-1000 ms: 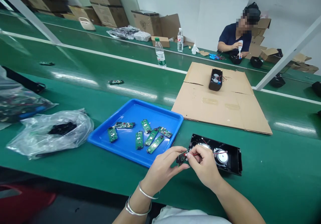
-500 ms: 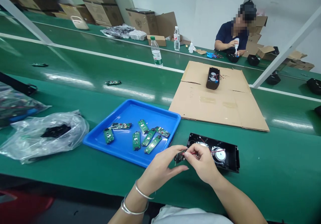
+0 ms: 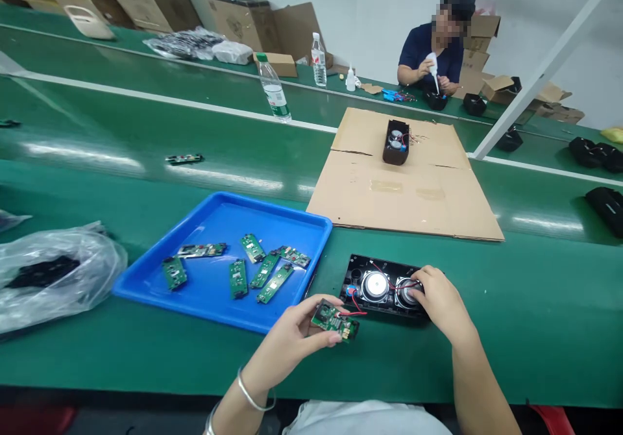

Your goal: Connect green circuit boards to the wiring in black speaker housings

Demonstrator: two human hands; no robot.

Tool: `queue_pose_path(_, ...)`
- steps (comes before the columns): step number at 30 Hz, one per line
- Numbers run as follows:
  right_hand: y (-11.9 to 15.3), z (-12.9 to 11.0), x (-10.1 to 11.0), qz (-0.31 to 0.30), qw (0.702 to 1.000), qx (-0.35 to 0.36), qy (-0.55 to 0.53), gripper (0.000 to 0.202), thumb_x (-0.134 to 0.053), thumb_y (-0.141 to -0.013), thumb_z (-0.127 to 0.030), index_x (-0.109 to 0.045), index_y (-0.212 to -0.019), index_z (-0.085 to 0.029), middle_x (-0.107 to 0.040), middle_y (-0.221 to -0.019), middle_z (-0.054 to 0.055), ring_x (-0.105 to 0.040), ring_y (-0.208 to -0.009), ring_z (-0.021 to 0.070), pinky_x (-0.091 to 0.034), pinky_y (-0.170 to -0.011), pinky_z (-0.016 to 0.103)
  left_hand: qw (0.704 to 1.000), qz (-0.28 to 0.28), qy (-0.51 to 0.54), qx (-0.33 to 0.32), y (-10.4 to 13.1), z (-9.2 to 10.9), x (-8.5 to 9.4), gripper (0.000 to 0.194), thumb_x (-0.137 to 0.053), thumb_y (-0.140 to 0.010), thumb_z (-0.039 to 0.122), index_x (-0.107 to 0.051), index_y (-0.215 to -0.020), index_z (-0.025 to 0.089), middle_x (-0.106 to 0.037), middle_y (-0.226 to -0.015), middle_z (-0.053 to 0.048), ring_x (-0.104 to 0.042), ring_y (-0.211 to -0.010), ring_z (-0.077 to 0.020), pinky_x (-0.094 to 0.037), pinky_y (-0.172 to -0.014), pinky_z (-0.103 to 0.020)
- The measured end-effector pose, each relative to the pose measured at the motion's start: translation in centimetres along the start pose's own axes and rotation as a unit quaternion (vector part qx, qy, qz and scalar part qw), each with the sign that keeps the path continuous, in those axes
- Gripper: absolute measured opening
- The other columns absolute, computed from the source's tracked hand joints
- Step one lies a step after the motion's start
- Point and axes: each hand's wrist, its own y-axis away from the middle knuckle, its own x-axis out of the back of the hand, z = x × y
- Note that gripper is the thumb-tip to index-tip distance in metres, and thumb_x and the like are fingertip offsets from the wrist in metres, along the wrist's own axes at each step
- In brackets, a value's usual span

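Note:
My left hand holds a green circuit board between thumb and fingers, just in front of the black speaker housing. A red wire runs from the board toward a blue part at the housing's left end. Two round silver speakers sit in the housing, the left one fully visible. My right hand is at the housing's right end, its thumb and fingers pinched at the wires over the right speaker. What exactly those fingertips grip is too small to tell.
A blue tray with several green boards lies left of the housing, a clear plastic bag beyond it. Behind stands a cardboard sheet bearing another speaker housing. Across the bench a person holds a white bottle.
My right hand has left the circuit board and moved right to the speaker wires. My left hand keeps the board, now turned with its green face showing. The camera view has shifted right.

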Motion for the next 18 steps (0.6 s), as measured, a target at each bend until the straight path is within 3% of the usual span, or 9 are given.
queue_pose_path(4, 0.6, 0.1, -0.5, -0.006, 0.999, -0.017, 0.05, 0.022, -0.054, -0.075, -0.004, -0.063, -0.091, -0.017, -0.066, -0.089, 0.011, -0.06, -0.084, 0.0249, -0.043, -0.065, 0.032, 0.997, -0.02, 0.063, 0.044, -0.4, 0.1, -2.2, 0.028, -0.066, -0.066, 0.025, -0.053, -0.09, 0.02, -0.067, -0.077, 0.0, -0.068, -0.065, -0.0185, -0.058, -0.062, -0.03)
queue_pose_path(10, 0.4, 0.7, 0.1, -0.018, 0.999, -0.002, 0.044, 0.021, -0.049, -0.079, -0.004, -0.058, -0.067, -0.019, -0.062, -0.073, 0.007, -0.057, -0.07, 0.0212, -0.038, -0.055, 0.029, 0.994, -0.039, 0.083, 0.057, -1.3, 0.1, -4.2, 0.029, -0.062, -0.072, 0.027, -0.047, -0.095, 0.019, -0.068, -0.076, -0.002, -0.069, -0.072, -0.0203, -0.058, -0.068, -0.033)
queue_pose_path(12, 0.4, 0.6, 0.3, -0.009, 0.999, 0.032, -0.004, 0.017, -0.047, -0.082, -0.008, -0.055, -0.072, -0.02, -0.061, -0.079, 0.005, -0.055, -0.075, 0.0194, -0.041, -0.061, 0.029, 0.995, -0.035, 0.077, 0.044, -1.6, -0.1, -4.8, 0.028, -0.061, -0.074, 0.027, -0.047, -0.096, 0.019, -0.068, -0.078, -0.002, -0.069, -0.074, -0.0197, -0.058, -0.072, -0.035)
queue_pose_path(15, 0.6, -0.1, 0.4, 0.011, 0.984, 0.07, -0.164, 0.013, -0.042, -0.086, -0.013, -0.052, -0.083, -0.02, -0.06, -0.089, 0.005, -0.054, -0.082, 0.0175, -0.043, -0.069, 0.03, 0.997, -0.016, 0.07, 0.005, -1.9, -0.3, -5.5, 0.023, -0.056, -0.077, 0.026, -0.049, -0.098, 0.019, -0.067, -0.086, -0.003, -0.068, -0.082, -0.0193, -0.056, -0.079, -0.037)
queue_pose_path(18, 0.6, -1.1, 0.2, -0.004, 0.95, 0.042, -0.309, 0.011, -0.04, -0.087, -0.02, -0.051, -0.086, -0.02, -0.061, -0.087, 0.004, -0.056, -0.077, 0.0154, -0.044, -0.066, 0.028, 0.999, 0.02, 0.034, -0.029, -2.1, -0.4, -5.9, 0.022, -0.054, -0.079, 0.026, -0.049, -0.099, 0.019, -0.068, -0.089, -0.003, -0.067, -0.086, -0.0198, -0.055, -0.082, -0.039)
